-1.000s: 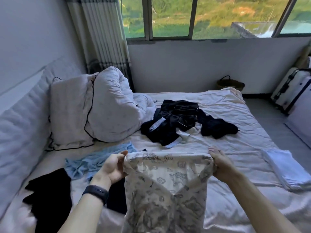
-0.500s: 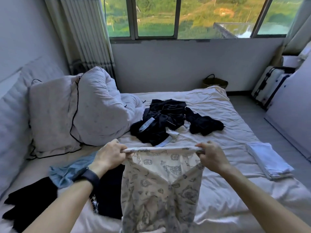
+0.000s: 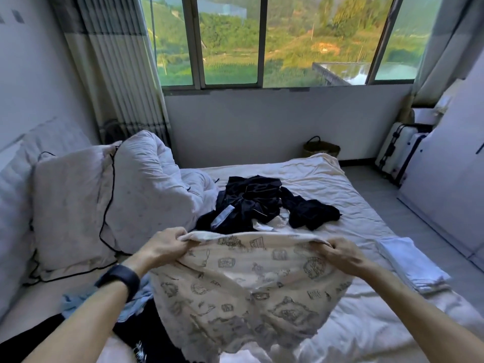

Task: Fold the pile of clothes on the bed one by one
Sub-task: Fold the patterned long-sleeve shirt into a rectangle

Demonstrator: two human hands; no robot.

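Printed cream garment held over the near part of the bed, its upper hem stretched between both hands; left hand, wearing a black wristband, pinches the left corner; right hand clutches the right corner, fingers curled over the hem; blue cloth and a black garment lie beneath the left forearm; folded white cloth sits at the right edge; pile of dark clothes lies mid-bed, beyond the hem; pillow and bunched duvet at left; basket and suitcase stand on the floor below the window.
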